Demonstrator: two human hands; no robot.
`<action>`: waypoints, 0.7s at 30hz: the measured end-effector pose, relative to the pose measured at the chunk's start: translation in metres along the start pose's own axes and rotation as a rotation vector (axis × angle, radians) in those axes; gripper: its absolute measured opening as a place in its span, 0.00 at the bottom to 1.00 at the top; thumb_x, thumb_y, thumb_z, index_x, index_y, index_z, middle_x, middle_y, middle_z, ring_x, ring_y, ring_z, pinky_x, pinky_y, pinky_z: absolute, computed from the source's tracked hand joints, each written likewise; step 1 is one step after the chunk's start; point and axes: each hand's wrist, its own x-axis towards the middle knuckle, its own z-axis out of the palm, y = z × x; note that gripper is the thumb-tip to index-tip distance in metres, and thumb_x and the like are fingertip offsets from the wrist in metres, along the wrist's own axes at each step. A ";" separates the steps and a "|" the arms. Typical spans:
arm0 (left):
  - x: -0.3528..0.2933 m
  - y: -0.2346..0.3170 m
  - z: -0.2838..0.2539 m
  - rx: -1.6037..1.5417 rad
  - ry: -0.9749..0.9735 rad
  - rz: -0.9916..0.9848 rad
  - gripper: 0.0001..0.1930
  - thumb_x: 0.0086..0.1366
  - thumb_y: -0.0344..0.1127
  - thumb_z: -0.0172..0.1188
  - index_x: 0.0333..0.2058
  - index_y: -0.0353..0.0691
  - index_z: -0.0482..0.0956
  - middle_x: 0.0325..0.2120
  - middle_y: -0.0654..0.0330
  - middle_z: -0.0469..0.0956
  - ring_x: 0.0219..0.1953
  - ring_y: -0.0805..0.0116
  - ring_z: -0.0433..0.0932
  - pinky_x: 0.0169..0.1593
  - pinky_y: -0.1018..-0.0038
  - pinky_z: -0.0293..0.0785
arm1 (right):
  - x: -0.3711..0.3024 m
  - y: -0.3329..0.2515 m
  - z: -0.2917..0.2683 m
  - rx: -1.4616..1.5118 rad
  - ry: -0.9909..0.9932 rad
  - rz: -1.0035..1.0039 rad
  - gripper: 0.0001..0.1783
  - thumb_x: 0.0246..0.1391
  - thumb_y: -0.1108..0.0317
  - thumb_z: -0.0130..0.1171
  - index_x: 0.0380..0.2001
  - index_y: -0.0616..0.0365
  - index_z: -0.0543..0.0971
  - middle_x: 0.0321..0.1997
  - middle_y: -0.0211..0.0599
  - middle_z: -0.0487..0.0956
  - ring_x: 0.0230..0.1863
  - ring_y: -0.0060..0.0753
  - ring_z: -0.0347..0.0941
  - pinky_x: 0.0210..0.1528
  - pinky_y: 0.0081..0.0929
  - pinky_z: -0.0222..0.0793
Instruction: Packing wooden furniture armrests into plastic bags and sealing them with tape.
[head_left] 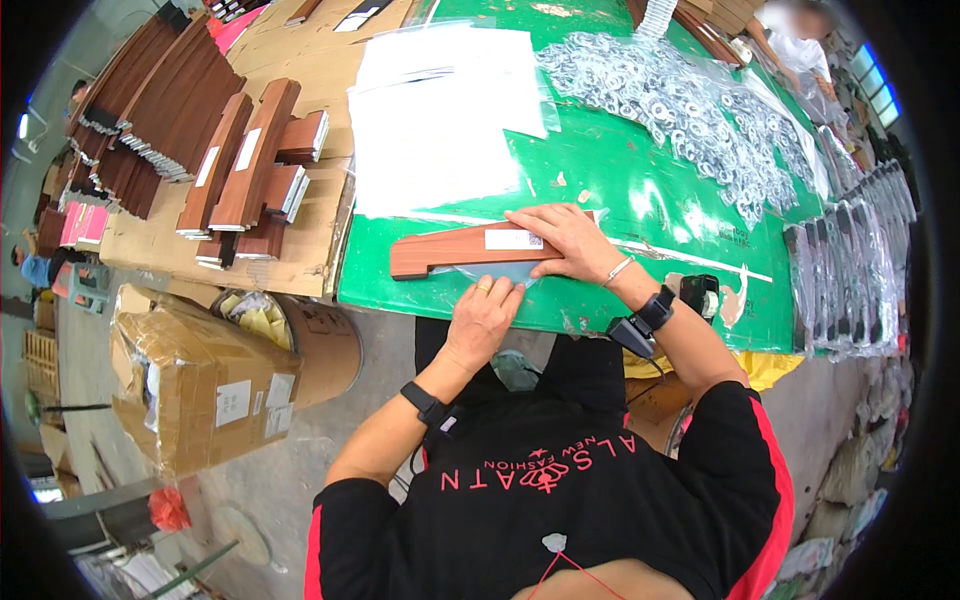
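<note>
A brown wood-grain bar with a notched lower edge and a white label lies on the green table near its front edge. My right hand spans the bar's right end, fingers over the top and thumb along the lower side. Thin clear plastic film shows below the bar, between my hands. At the table edge my left hand has its fingers closed together by that film; their tips partly hide what they pinch.
White sheets lie beyond the bar. Bagged grey ring-shaped parts pile up at far right, near bagged dark parts. Stacked brown bars sit on cardboard at left. A carton stands below, and another person is at far right.
</note>
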 end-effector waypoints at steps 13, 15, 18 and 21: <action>0.019 -0.102 -0.086 0.036 -0.392 -0.229 0.54 0.40 0.32 0.77 0.68 0.59 0.60 0.61 0.61 0.68 0.61 0.53 0.67 0.61 0.55 0.65 | 0.003 0.002 0.007 -0.019 -0.029 0.069 0.55 0.32 0.60 0.77 0.68 0.45 0.64 0.54 0.37 0.74 0.57 0.44 0.69 0.62 0.48 0.59; 0.017 -0.105 -0.082 -0.034 -0.446 -0.244 0.54 0.40 0.31 0.76 0.68 0.59 0.60 0.59 0.60 0.69 0.59 0.53 0.69 0.60 0.57 0.67 | -0.004 -0.003 -0.003 -0.121 -0.006 0.108 0.57 0.31 0.58 0.78 0.69 0.45 0.62 0.55 0.37 0.74 0.58 0.45 0.68 0.63 0.52 0.58; 0.022 -0.105 -0.079 -0.070 -0.466 -0.241 0.54 0.41 0.27 0.75 0.68 0.58 0.60 0.51 0.59 0.72 0.50 0.52 0.72 0.54 0.63 0.74 | -0.009 0.012 -0.007 -0.191 -0.019 0.148 0.60 0.29 0.55 0.79 0.69 0.46 0.61 0.54 0.38 0.73 0.58 0.45 0.67 0.63 0.61 0.54; 0.022 -0.107 -0.078 -0.077 -0.416 -0.251 0.55 0.40 0.27 0.75 0.69 0.59 0.59 0.50 0.58 0.73 0.49 0.52 0.72 0.55 0.62 0.74 | -0.010 0.018 -0.002 -0.141 -0.151 0.203 0.56 0.32 0.55 0.77 0.67 0.48 0.63 0.48 0.37 0.72 0.54 0.45 0.68 0.64 0.59 0.55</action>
